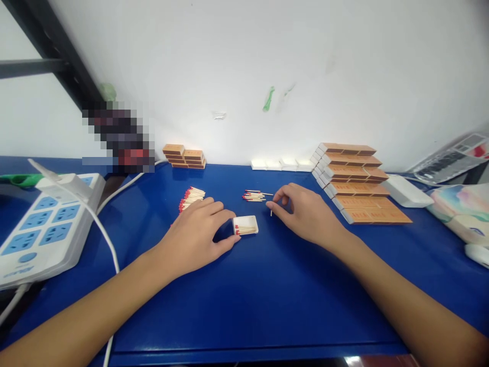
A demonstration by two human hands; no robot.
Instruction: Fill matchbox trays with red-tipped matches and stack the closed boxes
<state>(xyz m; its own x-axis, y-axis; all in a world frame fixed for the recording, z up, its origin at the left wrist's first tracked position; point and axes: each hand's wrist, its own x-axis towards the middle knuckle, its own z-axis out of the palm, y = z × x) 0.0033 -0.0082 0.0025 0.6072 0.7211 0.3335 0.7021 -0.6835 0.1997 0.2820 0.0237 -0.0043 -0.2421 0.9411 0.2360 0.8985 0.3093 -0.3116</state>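
My left hand [202, 237] grips the left end of a small white matchbox tray [250, 221] between thumb and forefinger. Several red-tipped matches [245, 230] lie along the near side inside that tray. To the right of it, my right hand [301, 209] pinches a single match [271, 211], most of which is hidden by the fingers. Just beyond the tray is a small loose pile of matches [254, 195], heads to the left. A larger heap of matches [192, 198] lies behind my left hand, which covers part of it.
Orange matchboxes [359, 188] are stacked in steps at the right, with a smaller stack [185, 156] at the back left. White trays [281, 164] line the wall. A power strip [49, 224] with a white cable [103, 239] occupies the left; a white box [410, 191] stands right.
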